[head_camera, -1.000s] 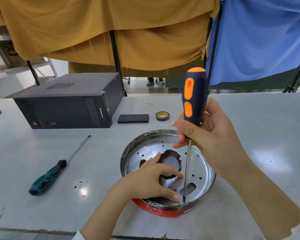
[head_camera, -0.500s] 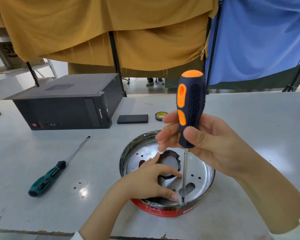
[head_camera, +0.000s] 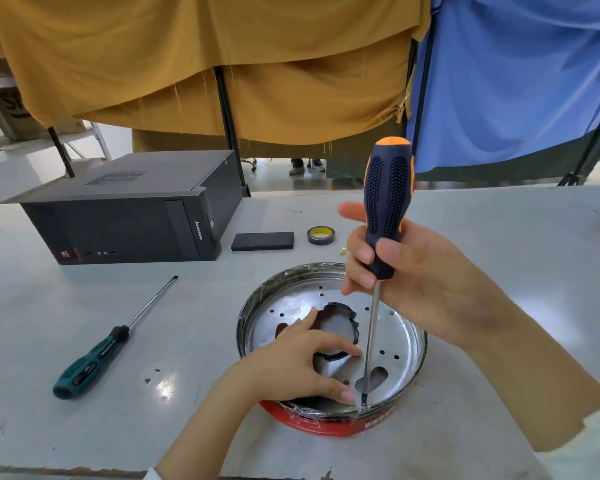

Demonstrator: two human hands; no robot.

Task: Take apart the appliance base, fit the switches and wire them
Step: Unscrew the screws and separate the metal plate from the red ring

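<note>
Right hand was clamped round the black-and-orange-handled screwdriver, nearly upright, tip down at the near rim of the round silver-and-red appliance base lower centre; left hand fingers spread on it

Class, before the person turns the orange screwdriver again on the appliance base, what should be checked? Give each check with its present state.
1. Right hand grips the orange screwdriver by the handle: ok.
2. Shaft stands nearly upright, tip down at the near rim of the base: ok.
3. Tip seated in a screw head: cannot tell, the spot is too small to see.
4. Left hand rests on the base to steady it: ok.
5. Left fingertips clear of the tip: not ok, the thumb lies right beside it.
6. Spare green screwdriver lies on the table, apart from the base: ok.
</note>
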